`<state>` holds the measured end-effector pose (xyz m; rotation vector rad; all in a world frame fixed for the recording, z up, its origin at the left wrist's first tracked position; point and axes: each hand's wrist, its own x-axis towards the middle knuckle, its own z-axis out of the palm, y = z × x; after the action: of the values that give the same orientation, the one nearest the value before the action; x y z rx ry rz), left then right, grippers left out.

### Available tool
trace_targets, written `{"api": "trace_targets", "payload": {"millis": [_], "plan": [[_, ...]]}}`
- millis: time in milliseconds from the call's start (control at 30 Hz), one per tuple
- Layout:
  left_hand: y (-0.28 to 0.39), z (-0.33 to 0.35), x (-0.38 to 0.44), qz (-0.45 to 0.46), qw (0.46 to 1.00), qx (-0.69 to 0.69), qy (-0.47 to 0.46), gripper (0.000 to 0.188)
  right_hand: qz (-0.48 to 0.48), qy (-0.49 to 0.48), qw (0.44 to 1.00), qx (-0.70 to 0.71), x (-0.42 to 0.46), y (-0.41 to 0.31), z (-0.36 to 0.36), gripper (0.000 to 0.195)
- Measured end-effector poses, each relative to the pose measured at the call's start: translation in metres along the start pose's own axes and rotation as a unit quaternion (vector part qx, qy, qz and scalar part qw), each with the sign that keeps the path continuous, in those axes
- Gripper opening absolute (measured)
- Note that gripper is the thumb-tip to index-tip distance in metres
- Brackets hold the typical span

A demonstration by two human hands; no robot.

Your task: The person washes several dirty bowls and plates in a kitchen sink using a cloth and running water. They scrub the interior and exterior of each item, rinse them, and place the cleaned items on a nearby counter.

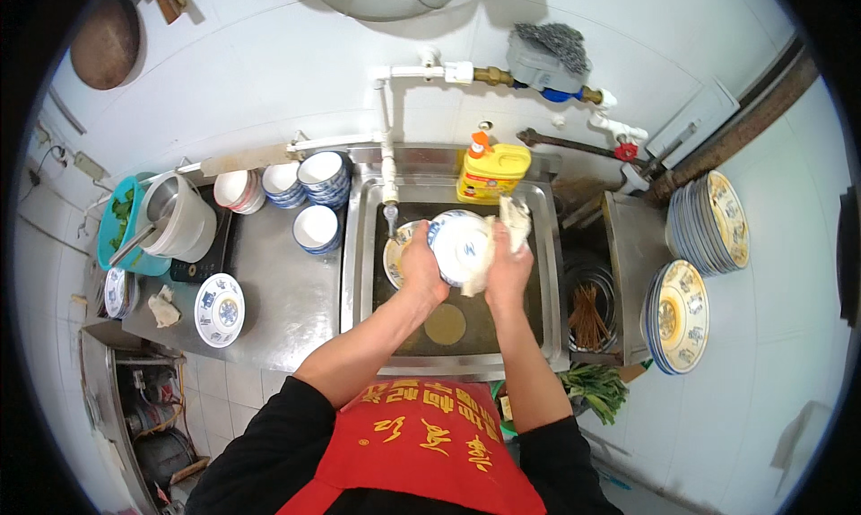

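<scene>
Over the stainless steel sink (554,300), my left hand (423,267) grips the left side of a blue-and-white bowl (460,248). My right hand (508,267) holds a pale cloth (514,224), part of which lies against the bowl's right side. Behind my left hand a patterned plate or bowl (395,256) shows partly in the sink, near the tap (391,212). A round yellowish thing (444,324) lies low in the sink. At the sink's back edge stands a yellow detergent bottle (494,175) with an orange pump.
Left on the steel counter (289,313) are stacked bowls (324,178), a patterned dish (220,310), a crumpled cloth (163,308), a white bucket (185,222) and a teal basin (111,246). To the right, patterned dishes (678,316) stand stacked beyond a pot holding brown sticks (590,320).
</scene>
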<state>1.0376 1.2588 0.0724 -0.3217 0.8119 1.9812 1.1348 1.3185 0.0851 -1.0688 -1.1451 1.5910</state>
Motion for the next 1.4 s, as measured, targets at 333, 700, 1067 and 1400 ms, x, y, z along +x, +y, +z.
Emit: {"api": "trace_targets", "payload": {"millis": [333, 700, 1067, 1400], "plan": [[0.018, -0.019, -0.026, 0.470, 0.562, 0.600, -0.322, 0.023, 0.262, -0.264, 0.927, -0.045, 0.017, 0.025, -0.070, 0.035], [0.006, -0.013, 0.003, 0.288, 0.751, 0.567, -0.176, 0.034, 0.136, 0.058, 0.986, 0.081, -0.012, 0.039, -0.023, 0.032], [-0.024, -0.036, 0.014, 0.428, 0.757, 0.460, -0.182, 0.037, 0.179, 0.007, 0.978, 0.110, -0.010, 0.077, -0.029, 0.032], [-0.023, -0.045, 0.032, 0.223, 0.726, 0.573, -0.307, 0.037, 0.144, -0.086, 0.984, -0.054, 0.012, 0.073, -0.076, 0.023]]}}
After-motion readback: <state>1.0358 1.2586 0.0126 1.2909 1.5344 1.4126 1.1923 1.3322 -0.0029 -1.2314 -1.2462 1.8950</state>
